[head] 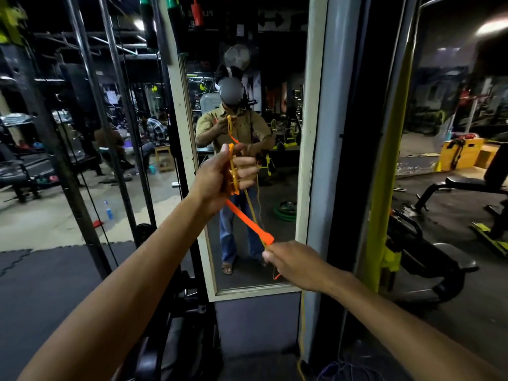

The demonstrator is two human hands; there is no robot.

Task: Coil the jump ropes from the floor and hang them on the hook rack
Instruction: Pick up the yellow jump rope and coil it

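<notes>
Your left hand [220, 174] is clamped on the coiled rope [232, 171] before the mirror [308, 160]; your right hand [294, 261], below it, pinches the cord by the orange handle [248, 222].

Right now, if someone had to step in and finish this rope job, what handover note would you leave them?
Left hand: closed around the coiled loops of the orange jump rope, held up in front of the mirror.
Right hand: pinching the cord just below the orange handle, which slants between the two hands.
Done: most of this rope is looped into the left hand.
Left: wind in the last stretch with the handle, then hang the coil. The rack is not clearly in view; other handles hang at the top edge, probably from it. Any ropes still on the floor are out of sight.
</notes>
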